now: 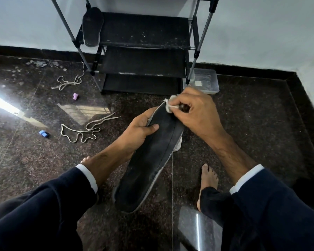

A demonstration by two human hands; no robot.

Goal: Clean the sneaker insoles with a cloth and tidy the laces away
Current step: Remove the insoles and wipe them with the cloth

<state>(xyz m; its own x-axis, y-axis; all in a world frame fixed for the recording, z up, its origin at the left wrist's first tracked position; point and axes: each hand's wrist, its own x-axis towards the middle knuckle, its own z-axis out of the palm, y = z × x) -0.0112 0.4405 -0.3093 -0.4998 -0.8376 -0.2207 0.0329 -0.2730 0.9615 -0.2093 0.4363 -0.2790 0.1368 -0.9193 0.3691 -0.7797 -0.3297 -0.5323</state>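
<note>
A long dark insole [152, 160] with a pale edge slants across the middle of the view, above the floor. My left hand [140, 127] grips its left edge near the toe, thumb lying on top. My right hand [194, 111] pinches a small white cloth [169, 105] against the insole's toe end. More white cloth [178, 144] shows under the insole's right edge. A second dark insole [92, 27] leans upright on the shoe rack's left side. Two pale laces lie loose on the floor: one [82, 130] to my left, the other [68, 83] farther back.
A black shoe rack [143, 57] with grey poles stands against the white wall. A clear plastic box [204, 81] sits at its right foot. A small purple piece [75, 96] and a blue piece [43, 133] lie on the dark polished floor. My bare feet [208, 180] are below.
</note>
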